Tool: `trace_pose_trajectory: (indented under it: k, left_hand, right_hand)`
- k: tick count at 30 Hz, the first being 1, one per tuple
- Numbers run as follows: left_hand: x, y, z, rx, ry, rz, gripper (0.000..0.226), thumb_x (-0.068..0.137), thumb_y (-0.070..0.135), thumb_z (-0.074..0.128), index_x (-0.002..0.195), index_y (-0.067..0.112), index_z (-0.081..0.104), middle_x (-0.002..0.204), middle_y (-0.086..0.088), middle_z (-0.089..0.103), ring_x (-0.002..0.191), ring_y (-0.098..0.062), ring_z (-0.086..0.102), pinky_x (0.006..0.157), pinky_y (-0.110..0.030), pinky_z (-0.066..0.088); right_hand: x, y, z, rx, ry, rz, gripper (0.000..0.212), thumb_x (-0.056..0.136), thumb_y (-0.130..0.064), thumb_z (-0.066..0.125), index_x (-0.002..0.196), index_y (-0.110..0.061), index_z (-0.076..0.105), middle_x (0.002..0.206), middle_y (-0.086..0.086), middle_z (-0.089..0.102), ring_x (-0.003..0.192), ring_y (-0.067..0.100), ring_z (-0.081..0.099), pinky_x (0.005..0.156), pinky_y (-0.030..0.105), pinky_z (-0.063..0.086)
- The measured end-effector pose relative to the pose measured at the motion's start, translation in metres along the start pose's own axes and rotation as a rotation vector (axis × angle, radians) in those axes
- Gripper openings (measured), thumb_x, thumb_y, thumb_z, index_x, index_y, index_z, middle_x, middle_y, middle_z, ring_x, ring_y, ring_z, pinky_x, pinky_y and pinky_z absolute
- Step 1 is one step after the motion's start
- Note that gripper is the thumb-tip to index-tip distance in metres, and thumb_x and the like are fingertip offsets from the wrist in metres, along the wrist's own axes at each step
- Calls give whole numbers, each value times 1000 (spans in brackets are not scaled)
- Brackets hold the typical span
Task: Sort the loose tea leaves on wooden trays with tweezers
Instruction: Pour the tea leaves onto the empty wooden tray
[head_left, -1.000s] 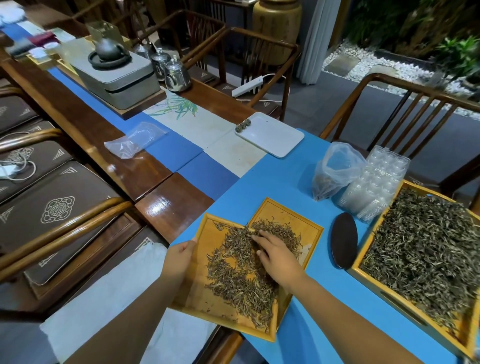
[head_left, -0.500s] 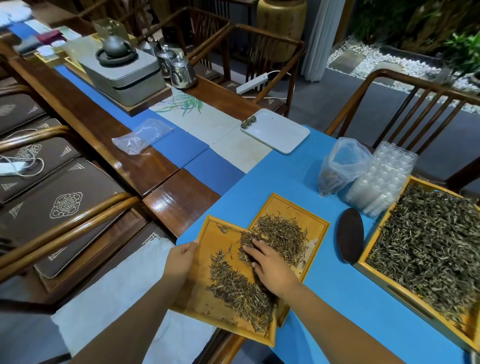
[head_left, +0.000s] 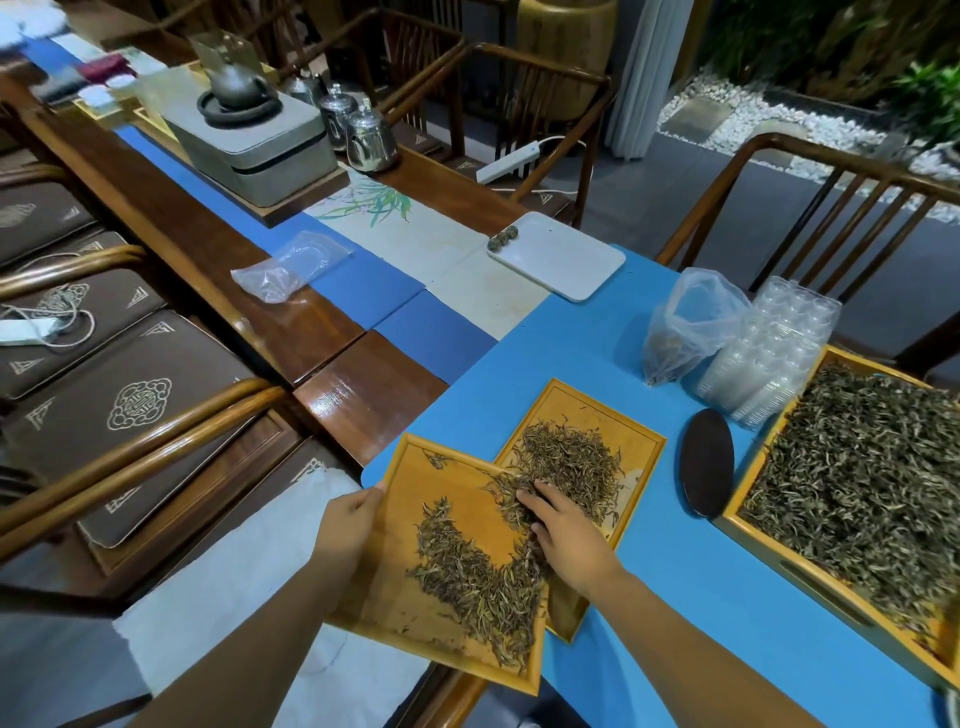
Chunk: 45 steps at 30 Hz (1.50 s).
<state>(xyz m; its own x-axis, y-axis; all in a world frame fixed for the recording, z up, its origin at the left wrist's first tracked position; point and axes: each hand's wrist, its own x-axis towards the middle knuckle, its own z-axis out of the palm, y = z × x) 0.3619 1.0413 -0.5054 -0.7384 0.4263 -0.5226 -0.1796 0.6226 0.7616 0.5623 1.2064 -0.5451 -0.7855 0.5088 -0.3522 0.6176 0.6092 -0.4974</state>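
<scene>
- The left hand (head_left: 347, 525) grips the near tray (head_left: 415, 467) by its nine o'clock edge, fingers curled round the rim.
- The right hand (head_left: 563, 530) lies fingers-down in the tea leaves (head_left: 467, 571); no tweezers can be made out.
- The leaves band runs from six toward one o'clock, spilling onto the far tray (head_left: 644, 452) just past the right hand's fingers, so that hand is nearer.

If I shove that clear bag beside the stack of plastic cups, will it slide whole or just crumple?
The clear bag will probably crumple first: its thin film stands slack and wrinkled with the mouth open. It looks light, with only a little tea at the bottom, so it may tip rather than slide. The stack of plastic cups close beside it might get nudged too.
</scene>
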Motion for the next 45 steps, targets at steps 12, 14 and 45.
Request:
trace_pose_trajectory:
  k: [12, 14, 45]
  left_hand:
    - [3, -4, -9, -5, 43, -18, 36, 95, 36, 44, 72, 11, 57, 73, -15, 53, 68, -27, 52, 66, -37, 45]
    - [4, -2, -7, -6, 35, -22, 36, 95, 36, 44, 72, 12, 55, 73, -14, 52, 68, -26, 52, 65, -36, 44]
    - [-1, 5, -11, 47, -37, 82, 28, 95, 34, 48, 76, 13, 46, 76, -9, 43, 72, -21, 40, 66, -32, 33]
  right_hand:
    - [-31, -25, -3, 36, -4, -169, 46, 99, -27, 40, 144, -32, 33, 157, -7, 21, 144, 16, 19, 118, 30, 16]
    - [-42, -32, 1, 12, -55, -237, 45, 99, -31, 41, 144, -32, 34, 156, -7, 22, 144, 13, 20, 118, 30, 16]
    - [-48, -27, 12, -71, 41, -148, 43, 100, -19, 38, 143, -27, 36, 155, -5, 25, 143, 17, 22, 115, 31, 25]
